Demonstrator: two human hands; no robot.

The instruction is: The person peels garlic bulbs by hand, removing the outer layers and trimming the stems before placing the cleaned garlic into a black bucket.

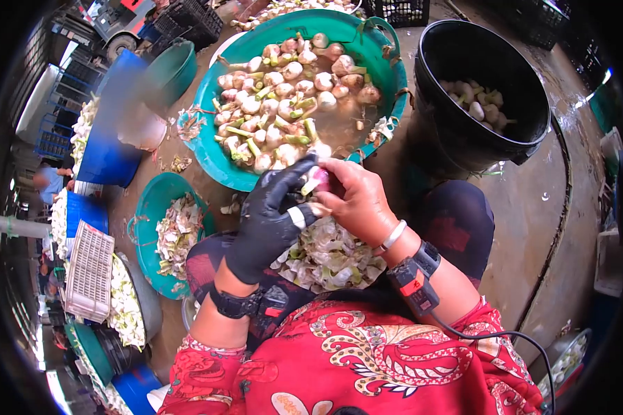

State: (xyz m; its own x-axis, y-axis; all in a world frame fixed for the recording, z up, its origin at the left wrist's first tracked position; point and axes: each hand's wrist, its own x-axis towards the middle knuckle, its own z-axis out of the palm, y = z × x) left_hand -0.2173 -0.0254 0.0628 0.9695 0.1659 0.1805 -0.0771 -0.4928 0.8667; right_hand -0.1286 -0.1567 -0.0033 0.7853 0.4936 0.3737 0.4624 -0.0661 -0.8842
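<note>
Between my two hands, in front of my lap, is a garlic bulb [317, 180] with a short pale-green stem and purplish skin. My left hand [266, 225], in a black glove with white tape round a finger, is closed on the bulb. My bare right hand [358, 200] pinches it from the other side; the fingers partly cover it. Below them lies a heap of garlic peels [332, 257] between my knees. Just beyond my hands stands a large green tub [211, 155] of murky water, with many unpeeled garlic bulbs [273, 104] in it.
At the right is a black bucket [436, 131] with peeled garlic [481, 104] inside. A smaller green basin [145, 238] at the left holds peels. Blue tubs [111, 162], a white crate [90, 270] and a person [48, 181] are farther left. A cable [526, 335] runs from my right wrist.
</note>
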